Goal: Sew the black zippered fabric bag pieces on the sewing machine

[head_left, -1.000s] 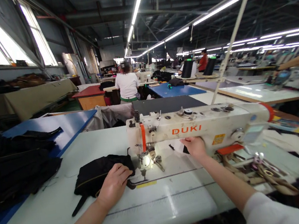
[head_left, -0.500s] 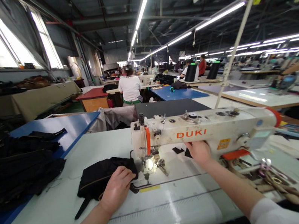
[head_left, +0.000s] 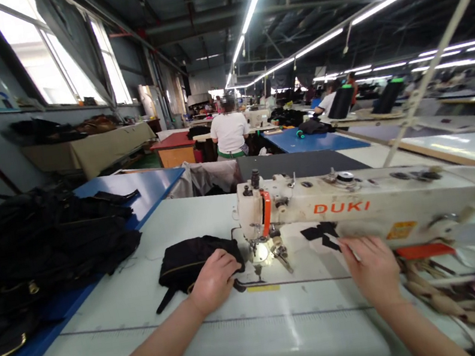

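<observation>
A black fabric pouch (head_left: 187,256) with a gold-toned zipper lies left of the needle area of a white sewing machine (head_left: 297,207). My left hand (head_left: 217,278) grips its right end, fingers bent over the edge. Several small black fabric pieces (head_left: 313,232) lie on the machine bed beneath the arm. At the nearest of them, my right hand (head_left: 370,265) has thumb and forefinger pinched on the tip of a black fabric piece (head_left: 330,242). The other fingers are curled, and the palm is hidden. A lamp lights the needle plate (head_left: 260,253).
A heap of black zippered items (head_left: 40,253) covers part of the blue table (head_left: 148,187) at left. Tan straps (head_left: 448,294) lie right of the machine. A person in a white shirt (head_left: 230,133) sits ahead. Dark thread cones (head_left: 341,103) stand behind the machine.
The view has swung left, so everything sits further right. My right hand has drawn back from under the machine arm towards me. My left hand stays on the pouch.
</observation>
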Demonstrator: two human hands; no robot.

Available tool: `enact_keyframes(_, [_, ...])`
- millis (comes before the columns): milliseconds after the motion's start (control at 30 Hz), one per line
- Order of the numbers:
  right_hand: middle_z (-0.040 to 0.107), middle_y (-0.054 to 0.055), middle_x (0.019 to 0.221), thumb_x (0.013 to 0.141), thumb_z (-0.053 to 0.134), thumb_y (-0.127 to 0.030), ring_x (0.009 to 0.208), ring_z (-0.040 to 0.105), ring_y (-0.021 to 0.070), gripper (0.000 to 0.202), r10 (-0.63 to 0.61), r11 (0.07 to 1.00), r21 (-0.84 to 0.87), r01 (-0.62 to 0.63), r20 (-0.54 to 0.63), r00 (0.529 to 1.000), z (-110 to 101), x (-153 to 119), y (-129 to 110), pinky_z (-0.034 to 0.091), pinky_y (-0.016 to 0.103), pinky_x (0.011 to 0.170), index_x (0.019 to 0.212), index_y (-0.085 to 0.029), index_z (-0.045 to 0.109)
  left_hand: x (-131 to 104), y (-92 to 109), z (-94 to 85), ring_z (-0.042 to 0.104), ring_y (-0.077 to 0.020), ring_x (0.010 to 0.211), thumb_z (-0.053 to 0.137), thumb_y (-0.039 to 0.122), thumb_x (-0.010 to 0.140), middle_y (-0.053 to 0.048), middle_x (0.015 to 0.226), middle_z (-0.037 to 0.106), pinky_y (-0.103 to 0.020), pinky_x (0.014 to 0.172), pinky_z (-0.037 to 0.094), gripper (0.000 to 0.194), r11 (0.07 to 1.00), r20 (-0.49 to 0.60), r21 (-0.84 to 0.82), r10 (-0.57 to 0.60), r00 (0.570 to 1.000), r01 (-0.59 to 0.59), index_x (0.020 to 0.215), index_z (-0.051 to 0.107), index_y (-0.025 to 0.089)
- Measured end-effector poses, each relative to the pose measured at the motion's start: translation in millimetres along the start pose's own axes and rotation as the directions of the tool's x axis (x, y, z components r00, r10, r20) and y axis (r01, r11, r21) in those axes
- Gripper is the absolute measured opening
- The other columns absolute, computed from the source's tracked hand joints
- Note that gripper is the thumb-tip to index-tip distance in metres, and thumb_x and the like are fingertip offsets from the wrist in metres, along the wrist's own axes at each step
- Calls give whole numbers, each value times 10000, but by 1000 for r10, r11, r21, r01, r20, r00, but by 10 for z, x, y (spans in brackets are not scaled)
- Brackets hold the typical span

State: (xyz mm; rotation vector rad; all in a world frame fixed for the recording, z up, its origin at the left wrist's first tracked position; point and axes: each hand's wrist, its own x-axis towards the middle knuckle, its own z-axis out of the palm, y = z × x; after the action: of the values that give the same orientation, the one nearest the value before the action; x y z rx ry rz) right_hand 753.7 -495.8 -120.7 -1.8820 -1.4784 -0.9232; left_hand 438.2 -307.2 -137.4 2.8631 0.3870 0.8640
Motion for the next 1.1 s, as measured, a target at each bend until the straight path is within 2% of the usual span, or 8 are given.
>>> enact_keyframes(167, [661,58,870,882,542,-205,877,525,236,144,-123,990,73,122,4,992,-87,-65,-510,395,371,806,960,-195,663,1,43,-20,465,-226,961,524,19,751,-58,933,617,-391,896,452,288,1000,9,-22,-18,1000,18,981,631,155])
enact_keyframes(267, [643,55,837,877,546,-180,863,513,237,139,-176,976,156,152,155,972,30,-12,-1039,398,381,798,946,-203,664,-13,62,-38,472,-229,967,552,79,780,-64,929,614,-399,898,452,231,999,5,-30,-23,1000,23,987,627,150])
enact_keyframes(367, [607,47,757,825,599,-127,813,511,232,113,-211,973,165,160,369,905,219,17,-1487,418,365,744,758,-202,650,-48,31,-56,487,-218,954,530,119,837,-66,920,616,-391,887,461,181,999,-33,-34,-33,999,31,987,626,150])
enact_keyframes(500, [592,50,797,832,594,-137,818,523,223,78,-237,959,259,118,492,838,324,17,-1792,453,352,740,817,-195,644,-135,-56,-101,510,-200,942,503,121,870,-69,943,618,-382,883,470,190,998,-95,-32,-59,994,56,1021,615,149])
enact_keyframes(633, [599,71,928,848,582,-180,890,529,234,205,-271,912,407,51,504,820,212,40,-1722,473,379,804,1049,-174,617,-218,-87,-168,518,-190,956,487,121,890,-68,967,625,-388,922,454,212,1000,-102,-5,-30,994,30,1065,604,146])
enact_keyframes(800, [582,97,1044,923,428,-180,971,517,227,269,-203,885,465,-28,439,875,56,-26,-1219,458,400,870,1150,-166,573,-263,-75,-215,525,-192,981,480,104,892,-70,989,632,-407,964,432,242,999,-124,33,6,992,-2,1099,597,149])
enact_keyframes(900, [574,103,1050,926,432,-205,970,511,233,288,-234,895,446,-5,479,846,-3,-122,-1029,459,406,863,1179,-168,564,-248,-69,-223,534,-183,965,486,101,890,-64,975,640,-425,989,415,239,998,-148,54,21,989,-13,1092,601,154])
enact_keyframes(1100, [571,79,997,898,484,-204,942,504,232,280,-327,901,427,77,551,768,36,-82,-1299,454,404,848,1161,-192,580,-57,23,-301,544,-182,921,501,111,884,-50,944,653,-454,993,401,225,991,-193,123,69,979,-45,1070,613,172])
